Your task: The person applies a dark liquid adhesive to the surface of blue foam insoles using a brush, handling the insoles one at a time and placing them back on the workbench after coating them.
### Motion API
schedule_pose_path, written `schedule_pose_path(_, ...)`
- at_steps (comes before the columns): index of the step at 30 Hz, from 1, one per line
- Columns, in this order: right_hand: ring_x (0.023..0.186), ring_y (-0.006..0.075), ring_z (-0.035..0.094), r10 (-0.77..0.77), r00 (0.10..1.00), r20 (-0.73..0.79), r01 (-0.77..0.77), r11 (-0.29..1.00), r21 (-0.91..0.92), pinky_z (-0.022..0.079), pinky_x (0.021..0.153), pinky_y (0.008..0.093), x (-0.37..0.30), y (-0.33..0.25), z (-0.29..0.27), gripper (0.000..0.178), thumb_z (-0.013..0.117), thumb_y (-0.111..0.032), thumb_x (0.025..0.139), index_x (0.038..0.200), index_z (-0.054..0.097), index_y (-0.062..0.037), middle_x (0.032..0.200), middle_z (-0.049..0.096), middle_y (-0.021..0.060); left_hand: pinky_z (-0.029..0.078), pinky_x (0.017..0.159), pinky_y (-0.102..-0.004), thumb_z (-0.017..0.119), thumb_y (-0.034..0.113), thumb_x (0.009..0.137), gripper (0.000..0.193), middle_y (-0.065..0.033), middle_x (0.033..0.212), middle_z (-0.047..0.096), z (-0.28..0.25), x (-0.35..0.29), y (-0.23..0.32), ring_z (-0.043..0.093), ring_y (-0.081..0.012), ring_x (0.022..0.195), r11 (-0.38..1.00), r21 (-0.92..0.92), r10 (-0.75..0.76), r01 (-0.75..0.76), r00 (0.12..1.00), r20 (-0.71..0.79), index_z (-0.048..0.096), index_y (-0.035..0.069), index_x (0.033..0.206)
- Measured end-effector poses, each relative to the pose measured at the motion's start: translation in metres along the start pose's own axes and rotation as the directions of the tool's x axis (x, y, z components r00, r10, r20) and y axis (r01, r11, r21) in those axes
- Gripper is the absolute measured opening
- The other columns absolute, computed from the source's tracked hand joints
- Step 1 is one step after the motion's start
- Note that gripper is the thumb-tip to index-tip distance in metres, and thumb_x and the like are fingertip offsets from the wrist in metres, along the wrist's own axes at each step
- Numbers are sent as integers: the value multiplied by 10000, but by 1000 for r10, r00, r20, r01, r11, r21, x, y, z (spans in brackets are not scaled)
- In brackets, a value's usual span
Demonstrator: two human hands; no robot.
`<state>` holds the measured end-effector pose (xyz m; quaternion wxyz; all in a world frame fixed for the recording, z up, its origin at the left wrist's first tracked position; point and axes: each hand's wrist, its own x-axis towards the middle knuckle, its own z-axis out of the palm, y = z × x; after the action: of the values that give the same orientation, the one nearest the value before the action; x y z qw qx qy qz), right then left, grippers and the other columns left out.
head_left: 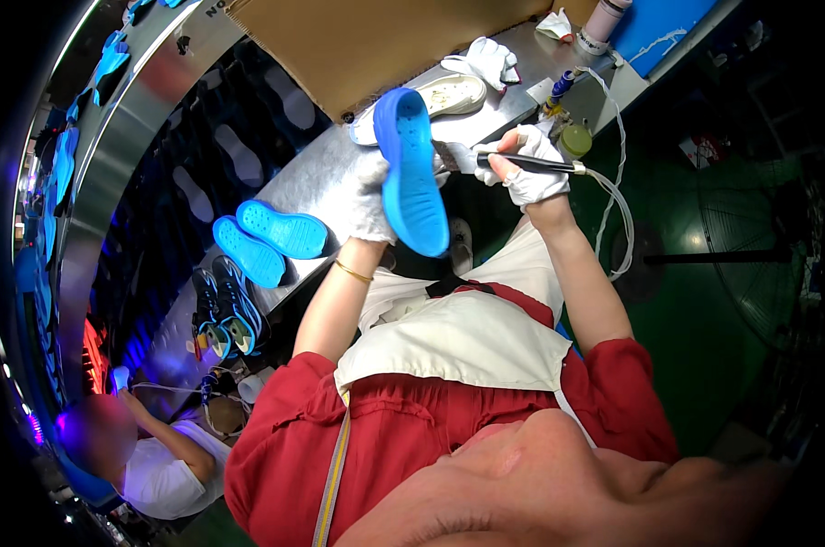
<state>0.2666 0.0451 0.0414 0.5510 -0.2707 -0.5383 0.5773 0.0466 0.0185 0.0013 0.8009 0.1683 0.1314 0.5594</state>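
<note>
My left hand [369,196], in a white glove, is closed on a bright blue shoe sole [414,187] held upright above the metal bench. The sole hides most of its fingers. My right hand [531,169], also gloved with bare fingertips showing, grips the black handle of a flat brush [522,160] fed by a clear tube. The brush's tip is at the sole's right edge; whether it touches is hard to tell. Two more blue soles [280,230] lie side by side on the bench to the left. Behind the held sole rests a cream-white shoe [453,94].
Crumpled white gloves [492,62] and a cardboard box [376,36] are at the back. A curved conveyor carrying insoles [239,155] runs at left, near dark sneakers [230,305]. A bottle [604,20] stands back right; a fan [750,255] is at right. Another person [171,469] works lower left.
</note>
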Motion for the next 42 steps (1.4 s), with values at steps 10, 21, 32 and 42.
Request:
schedule_pose_path(10, 694, 99, 623, -53, 985, 167, 103, 946, -307, 526, 651, 240, -21, 4, 22, 237, 601, 64, 791, 974, 487, -36, 836, 612, 74, 523, 830, -369, 586, 567, 841, 572, -76, 1020, 593, 14, 6, -53, 589, -217, 924, 998, -39, 33, -42, 978, -207, 544, 83, 1143)
schedule_pose_path(21, 607, 186, 596, -214, 947, 239, 313, 783, -538, 494, 602, 306, -23, 5, 28, 253, 661, -5, 700, 931, 577, -67, 756, 557, 68, 485, 923, -426, 464, 686, 836, 803, -148, 1220, 557, -3, 27, -36, 578, -288, 1050, 979, 76, 200, -192, 970, -135, 410, 60, 1335)
schedule_pose_path(32, 684, 255, 590, -97, 983, 157, 166, 834, -525, 482, 613, 323, -29, 2, 25, 253, 707, -55, 650, 877, 597, -85, 758, 570, 100, 509, 891, -457, 467, 691, 829, 806, -155, 1167, 589, 5, 30, -14, 606, -314, 1013, 964, 128, 253, -233, 952, -172, 420, 61, 1330)
schedule_pose_path(42, 719, 108, 636, 43, 973, 226, 42, 934, -356, 513, 677, 237, -12, -8, 1, 122, 599, 17, 855, 955, 537, -13, 813, 604, 55, 424, 993, -507, 392, 737, 823, 866, -163, 1310, 501, 24, 15, -19, 527, -334, 1150, 960, -190, 209, -206, 978, -9, 359, 89, 1396)
